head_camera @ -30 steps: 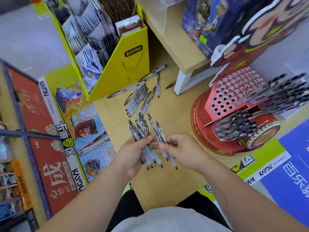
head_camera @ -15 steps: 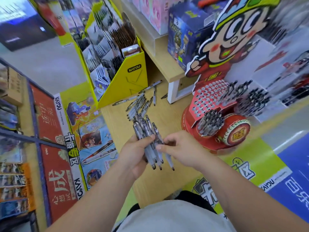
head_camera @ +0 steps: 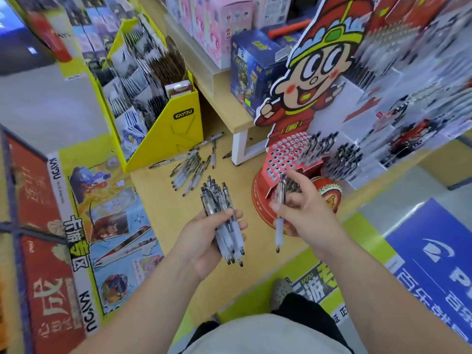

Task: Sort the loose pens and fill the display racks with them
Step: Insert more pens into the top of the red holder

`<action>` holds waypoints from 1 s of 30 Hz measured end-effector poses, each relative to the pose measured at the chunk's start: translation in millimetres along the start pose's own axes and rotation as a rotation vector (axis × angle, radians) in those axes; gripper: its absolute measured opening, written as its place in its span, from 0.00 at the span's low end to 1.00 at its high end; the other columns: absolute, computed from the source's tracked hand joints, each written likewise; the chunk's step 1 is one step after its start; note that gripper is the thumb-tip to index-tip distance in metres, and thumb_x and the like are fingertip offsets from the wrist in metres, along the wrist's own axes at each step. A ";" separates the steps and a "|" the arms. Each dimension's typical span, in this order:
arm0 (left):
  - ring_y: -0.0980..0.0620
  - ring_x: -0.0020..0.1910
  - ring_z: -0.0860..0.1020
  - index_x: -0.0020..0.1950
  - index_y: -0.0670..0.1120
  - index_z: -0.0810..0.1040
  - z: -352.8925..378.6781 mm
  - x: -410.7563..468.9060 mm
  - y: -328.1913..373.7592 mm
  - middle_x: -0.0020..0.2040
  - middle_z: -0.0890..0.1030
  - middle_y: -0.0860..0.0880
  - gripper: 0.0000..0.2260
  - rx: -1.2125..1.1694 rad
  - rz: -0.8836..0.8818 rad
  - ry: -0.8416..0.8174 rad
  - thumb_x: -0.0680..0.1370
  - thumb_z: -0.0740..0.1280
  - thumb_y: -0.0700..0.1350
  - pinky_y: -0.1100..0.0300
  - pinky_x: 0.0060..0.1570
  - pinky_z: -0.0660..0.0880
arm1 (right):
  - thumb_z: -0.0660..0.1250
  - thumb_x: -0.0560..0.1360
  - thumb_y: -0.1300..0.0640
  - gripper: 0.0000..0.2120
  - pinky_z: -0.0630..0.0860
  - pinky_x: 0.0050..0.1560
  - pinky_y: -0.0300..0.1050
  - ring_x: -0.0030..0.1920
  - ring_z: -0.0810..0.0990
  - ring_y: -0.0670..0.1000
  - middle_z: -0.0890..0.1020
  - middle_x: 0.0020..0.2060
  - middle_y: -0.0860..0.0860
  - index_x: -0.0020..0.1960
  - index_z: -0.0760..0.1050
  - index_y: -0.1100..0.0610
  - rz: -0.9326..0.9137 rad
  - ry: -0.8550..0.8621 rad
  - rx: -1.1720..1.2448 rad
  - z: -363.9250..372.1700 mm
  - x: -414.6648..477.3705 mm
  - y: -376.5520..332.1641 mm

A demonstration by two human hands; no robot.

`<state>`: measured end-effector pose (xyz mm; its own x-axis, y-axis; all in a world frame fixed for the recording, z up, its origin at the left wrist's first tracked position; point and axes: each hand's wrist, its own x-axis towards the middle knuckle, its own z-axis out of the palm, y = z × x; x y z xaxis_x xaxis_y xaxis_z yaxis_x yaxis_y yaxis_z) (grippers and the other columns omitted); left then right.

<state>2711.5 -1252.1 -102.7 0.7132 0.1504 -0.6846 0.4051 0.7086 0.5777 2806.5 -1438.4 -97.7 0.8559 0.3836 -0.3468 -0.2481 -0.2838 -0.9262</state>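
My left hand (head_camera: 204, 241) grips a bundle of clear pens (head_camera: 217, 200) with white grips, tips pointing down toward me. A single pen (head_camera: 280, 218) hangs tip-down from my right hand (head_camera: 304, 210), pinched between thumb and fingers just in front of the red display rack (head_camera: 283, 152). The rack's slanted panel has many holes, most at the left without pens, and dark pens (head_camera: 342, 159) stand in its right part. A loose pile of pens (head_camera: 191, 169) lies on the wooden counter (head_camera: 158, 200) beyond my left hand.
A yellow card stand (head_camera: 173, 134) filled with card packs rises at the back left. A white shelf leg (head_camera: 240, 149) stands behind the pile. A cartoon cutout (head_camera: 309, 72) tops the rack. More pen displays (head_camera: 408, 118) crowd the right.
My right hand has drawn one pen out of the bundle and carried it right toward the red rack. The hands are now apart, and the view has tilted upward.
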 end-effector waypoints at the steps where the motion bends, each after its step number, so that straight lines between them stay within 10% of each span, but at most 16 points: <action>1: 0.46 0.39 0.84 0.68 0.31 0.73 6.8 -0.6 1.7 0.45 0.84 0.41 0.18 -0.002 0.019 0.009 0.80 0.67 0.37 0.54 0.35 0.81 | 0.72 0.78 0.60 0.33 0.80 0.39 0.56 0.43 0.81 0.56 0.81 0.45 0.58 0.73 0.64 0.36 -0.011 -0.009 0.020 -5.4 1.9 -1.9; 12: 0.48 0.40 0.85 0.60 0.36 0.78 126.4 14.3 -21.4 0.48 0.86 0.43 0.11 -0.084 0.173 0.161 0.80 0.67 0.39 0.53 0.38 0.81 | 0.70 0.77 0.67 0.33 0.77 0.35 0.42 0.40 0.84 0.53 0.83 0.40 0.52 0.73 0.63 0.43 -0.125 -0.182 0.061 -135.8 45.9 -27.1; 18: 0.50 0.38 0.85 0.54 0.38 0.81 184.9 22.5 -34.6 0.42 0.86 0.45 0.07 -0.153 0.225 0.270 0.82 0.65 0.40 0.52 0.42 0.79 | 0.68 0.80 0.64 0.25 0.77 0.35 0.50 0.38 0.83 0.53 0.78 0.47 0.67 0.66 0.69 0.38 -0.058 -0.292 0.056 -213.9 69.3 -30.0; 30: 0.51 0.31 0.81 0.50 0.37 0.79 227.2 40.4 -29.1 0.34 0.82 0.44 0.08 -0.261 0.286 0.237 0.82 0.63 0.40 0.58 0.32 0.81 | 0.58 0.85 0.57 0.13 0.75 0.27 0.43 0.36 0.84 0.55 0.81 0.38 0.54 0.63 0.72 0.41 0.007 -0.280 0.093 -241.6 92.0 -56.6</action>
<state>2858.5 -1423.4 -46.2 0.6122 0.4980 -0.6141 0.0310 0.7610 0.6480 3008.9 -1599.3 -41.5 0.6984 0.6133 -0.3689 -0.3057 -0.2104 -0.9286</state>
